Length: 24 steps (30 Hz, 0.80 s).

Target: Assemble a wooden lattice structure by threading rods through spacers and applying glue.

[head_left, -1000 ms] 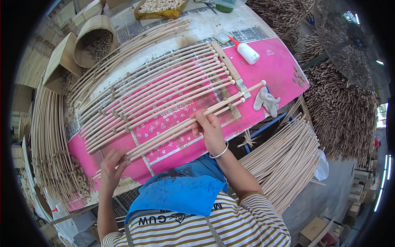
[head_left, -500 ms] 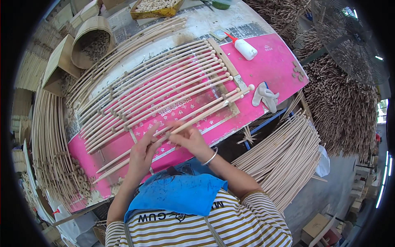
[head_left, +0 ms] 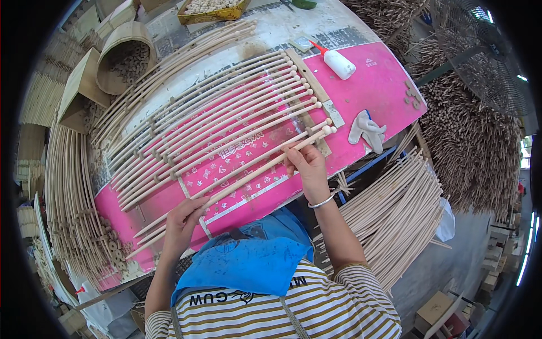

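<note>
Both hands are on the nearest wooden sticks with round ball ends, lying slantwise over the pink board. My right hand (head_left: 307,168) pinches a ball-ended wooden stick (head_left: 248,178) a little short of its ball end (head_left: 326,130). Lower down, my left hand (head_left: 183,221) has its fingers closed round the same stick towards its plain end. Another ball-ended stick (head_left: 262,160) lies just beyond it. Farther off, a row of similar sticks (head_left: 318,104) rests side by side, their balls near a wooden strip (head_left: 303,70). Small rings sit on several of them.
A white glue bottle (head_left: 340,64) with a red tip and a pair of gloves (head_left: 367,131) lie right. A bundle of plain sticks (head_left: 389,217) is at lower right. Ringed sticks (head_left: 70,186) and a round wooden tub (head_left: 127,37) are left. A caged fan (head_left: 480,51) stands upper right.
My right hand has moved right and up along the stick towards the ball ends. My left hand has shifted left and down. The held stick's ball end now sits lower and farther left.
</note>
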{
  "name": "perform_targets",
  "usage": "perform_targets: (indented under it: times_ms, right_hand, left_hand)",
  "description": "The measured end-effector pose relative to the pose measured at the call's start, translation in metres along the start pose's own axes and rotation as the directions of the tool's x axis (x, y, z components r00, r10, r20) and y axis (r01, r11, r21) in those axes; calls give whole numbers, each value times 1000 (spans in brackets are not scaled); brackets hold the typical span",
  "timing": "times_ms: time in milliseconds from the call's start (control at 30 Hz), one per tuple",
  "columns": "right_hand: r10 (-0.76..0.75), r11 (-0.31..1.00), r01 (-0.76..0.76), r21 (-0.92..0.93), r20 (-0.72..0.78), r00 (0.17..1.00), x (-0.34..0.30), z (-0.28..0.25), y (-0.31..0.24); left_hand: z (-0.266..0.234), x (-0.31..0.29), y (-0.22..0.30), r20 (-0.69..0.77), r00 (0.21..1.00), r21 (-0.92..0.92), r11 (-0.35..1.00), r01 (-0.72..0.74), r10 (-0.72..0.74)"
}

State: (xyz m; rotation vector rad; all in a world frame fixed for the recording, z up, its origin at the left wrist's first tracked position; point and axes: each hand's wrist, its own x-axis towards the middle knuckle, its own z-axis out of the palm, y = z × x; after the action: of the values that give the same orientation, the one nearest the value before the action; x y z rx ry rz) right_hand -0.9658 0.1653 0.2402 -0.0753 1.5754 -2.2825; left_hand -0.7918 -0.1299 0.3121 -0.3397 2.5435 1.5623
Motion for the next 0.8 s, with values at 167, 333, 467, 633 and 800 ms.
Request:
perform_targets:
  times_ms: [167, 333, 467, 633, 800]
  right_hand:
    - [112, 992, -114, -55, -43, 993, -6, -6, -9]
    - [90, 994, -92, 62, 35, 995, -9, -13, -8]
    - [142, 990, -141, 9, -50, 989, -5, -18, -6]
    - [117, 992, -114, 58, -54, 992, -5, -20, -7]
    - [115, 993, -113, 18, -112, 987, 4, -23, -11]
  left_hand:
    - [2, 4, 2, -7, 998, 56, 997, -61, 61]
    - [5, 9, 0, -4, 998, 63, 996, -65, 66]
    - [7, 12, 0, 0, 999, 68, 997, -42, 42]
    - [7, 15, -1, -2, 998, 80, 995, -63, 63]
    - [9, 21, -2, -10, 997, 107, 992, -73, 75]
